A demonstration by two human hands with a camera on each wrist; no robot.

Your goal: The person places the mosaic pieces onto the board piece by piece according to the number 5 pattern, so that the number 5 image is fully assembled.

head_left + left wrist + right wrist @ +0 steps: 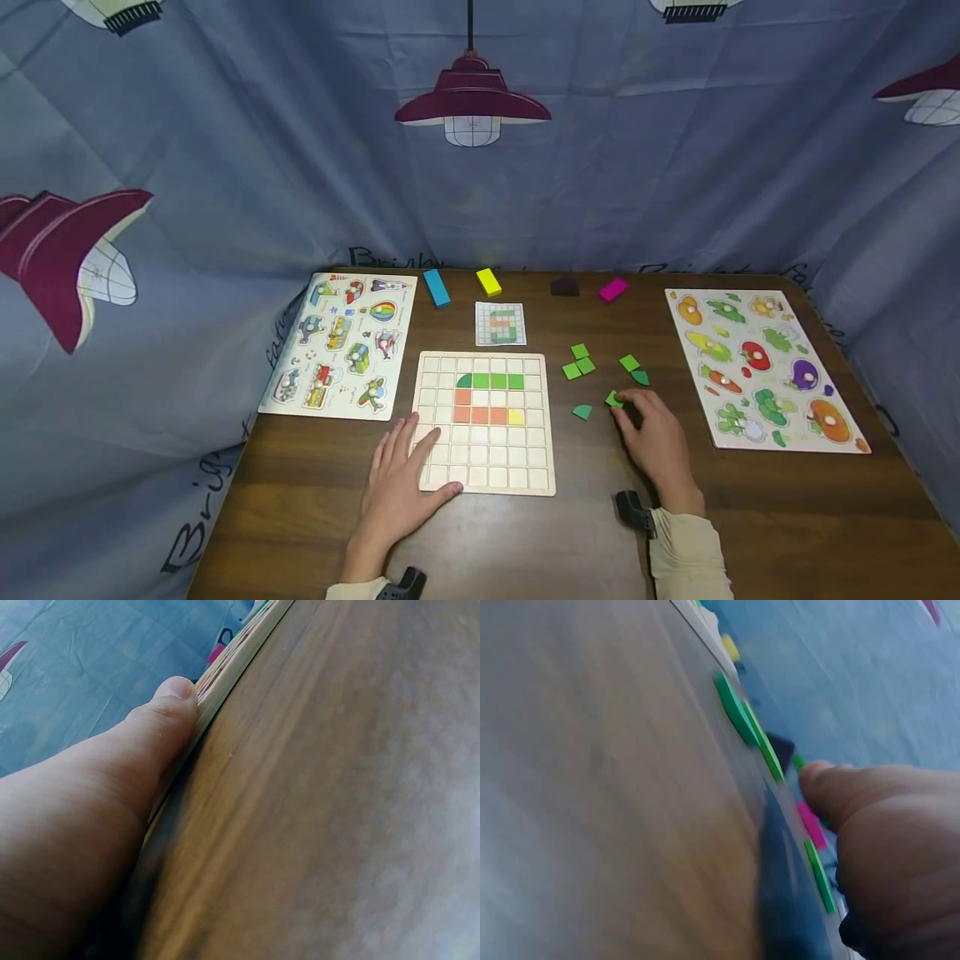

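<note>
A wooden grid board (487,467) lies at the table's middle, with a row of green tiles, orange tiles and one yellow tile set in it. My left hand (401,471) rests flat on the board's lower left corner, and its thumb (161,720) presses against the board's edge (240,656). To the right of the board, my right hand (651,433) pinches a green square tile (613,399) that lies on the table. Several loose green tiles (579,365) lie just beyond it, also blurred in the right wrist view as green tiles (735,712) next to the thumb (832,787).
A small pattern card (500,323) lies behind the board. Blue (437,287), yellow (488,282), dark purple (564,287) and magenta (612,290) blocks line the far edge. A vehicle peg puzzle (341,343) lies at the left, a vegetable peg puzzle (761,367) at the right.
</note>
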